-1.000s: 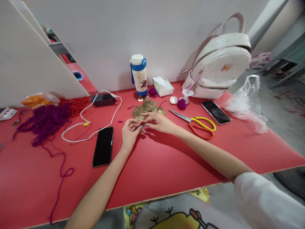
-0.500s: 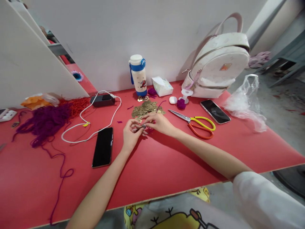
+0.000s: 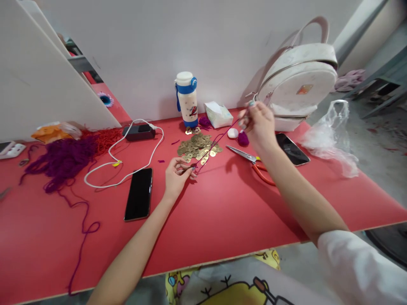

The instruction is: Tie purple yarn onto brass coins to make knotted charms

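A thin purple yarn strand (image 3: 216, 142) runs taut in a straight slanted line between the person's two hands above the flat red tabletop (image 3: 222, 212). The left hand (image 3: 177, 173) rests low near the table centre, its fingertips pinched shut on the near end of the strand, where a small dark item is held that is too small to identify. The right hand (image 3: 258, 123) is raised farther back and to the right, fingers closed on the far end of the strand, in front of the white leather backpack (image 3: 299, 80). The strand passes over a heap of small round brass-coloured discs with centre holes (image 3: 197, 146), which lies just beyond the left hand. To the right of the heap lie scissors with yellow and orange handles (image 3: 254, 163), partly hidden under the right forearm, and a black smartphone (image 3: 291, 148) farther right. A second black smartphone (image 3: 139, 193) lies left of the left hand, near a looping white charging cable (image 3: 127, 159). A loose pile of purple yarn (image 3: 62, 159) occupies the far left of the table. Against the far wall stand a white bottle with a blue collar (image 3: 187, 99) and a small tissue packet (image 3: 218, 114).
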Action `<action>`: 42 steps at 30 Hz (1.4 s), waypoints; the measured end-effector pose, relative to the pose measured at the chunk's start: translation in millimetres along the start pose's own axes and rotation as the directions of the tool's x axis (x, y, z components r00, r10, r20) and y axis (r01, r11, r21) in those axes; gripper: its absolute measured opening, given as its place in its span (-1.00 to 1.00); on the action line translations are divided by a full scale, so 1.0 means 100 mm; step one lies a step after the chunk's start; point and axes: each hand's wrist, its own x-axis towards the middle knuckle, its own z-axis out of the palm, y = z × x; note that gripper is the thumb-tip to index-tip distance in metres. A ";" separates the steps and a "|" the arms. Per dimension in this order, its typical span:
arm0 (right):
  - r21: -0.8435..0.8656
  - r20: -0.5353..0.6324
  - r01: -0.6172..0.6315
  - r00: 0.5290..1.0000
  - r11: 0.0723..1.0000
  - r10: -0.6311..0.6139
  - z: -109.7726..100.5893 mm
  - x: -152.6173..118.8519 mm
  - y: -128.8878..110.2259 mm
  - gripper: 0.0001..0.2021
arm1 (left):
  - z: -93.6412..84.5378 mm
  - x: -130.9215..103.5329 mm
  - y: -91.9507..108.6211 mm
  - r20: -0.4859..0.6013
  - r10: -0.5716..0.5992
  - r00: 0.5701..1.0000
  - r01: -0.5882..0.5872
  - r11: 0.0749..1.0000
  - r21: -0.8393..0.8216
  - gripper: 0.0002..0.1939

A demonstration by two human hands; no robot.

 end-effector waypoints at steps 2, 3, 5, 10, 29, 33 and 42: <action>0.099 -0.160 0.039 0.987 0.994 -0.023 -0.21 0.14 -0.04 -0.88 | 0.00 0.00 0.00 0.003 -0.005 1.000 0.005 1.000 0.004 -0.64; 0.122 -0.224 0.065 0.974 0.990 -0.037 -0.30 0.19 -0.05 -0.89 | 0.00 0.00 0.00 0.005 -0.004 1.000 0.004 1.000 0.006 -0.63; 0.135 -0.302 0.114 0.951 0.984 -0.069 -0.40 0.23 -0.06 -0.88 | 0.00 0.00 -0.01 0.008 0.001 1.000 -0.001 1.000 0.010 -0.63; -0.011 -0.159 0.020 0.987 1.000 -0.022 -0.27 0.14 0.00 -0.88 | -0.01 0.01 -0.02 0.015 0.007 1.000 -0.008 1.000 0.024 -0.64; -0.530 0.719 0.022 0.541 0.848 0.436 0.28 -0.32 -0.02 -0.60 | -0.02 0.02 -0.01 -0.029 0.000 1.000 -0.001 0.998 -0.061 -0.65; -0.555 0.666 0.071 0.635 0.829 0.391 0.21 -0.26 -0.02 -0.59 | 0.02 -0.01 0.01 -0.004 0.004 1.000 -0.004 1.000 -0.024 -0.71; -0.465 0.674 0.126 0.692 0.876 0.259 0.35 -0.33 -0.15 -0.60 | 0.02 -0.04 -0.01 0.143 -0.056 0.988 0.058 0.998 -0.013 -0.67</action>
